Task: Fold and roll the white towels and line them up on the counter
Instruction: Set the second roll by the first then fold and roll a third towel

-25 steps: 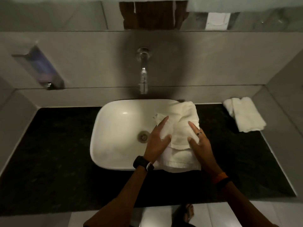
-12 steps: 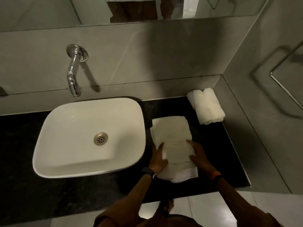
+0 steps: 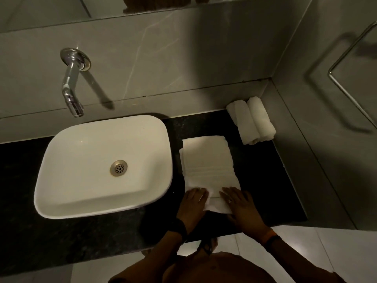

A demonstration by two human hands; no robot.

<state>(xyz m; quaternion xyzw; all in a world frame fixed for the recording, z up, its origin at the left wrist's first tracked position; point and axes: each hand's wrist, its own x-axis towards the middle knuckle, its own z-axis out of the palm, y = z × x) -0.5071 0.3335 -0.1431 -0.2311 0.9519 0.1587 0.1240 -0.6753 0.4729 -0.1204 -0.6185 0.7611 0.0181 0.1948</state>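
A white towel [image 3: 208,160], folded into a long strip, lies flat on the black counter [image 3: 265,180] just right of the basin. My left hand [image 3: 192,204] and my right hand [image 3: 241,206] rest on the strip's near end, fingers spread and pressing down, the left on its left corner, the right on its right side. Two rolled white towels [image 3: 253,121] lie side by side in the counter's far right corner, against the wall.
A white basin [image 3: 65,197] sits on the counter to the left, with a chrome wall tap [image 3: 72,86] above it. Grey tiled walls close off the back and right. A metal rail [image 3: 346,78] hangs on the right wall. The counter's front edge is under my wrists.
The towel went from the basin's rim to the counter and now lies flat. Both hands slid back to its near end. My view swung to the right.
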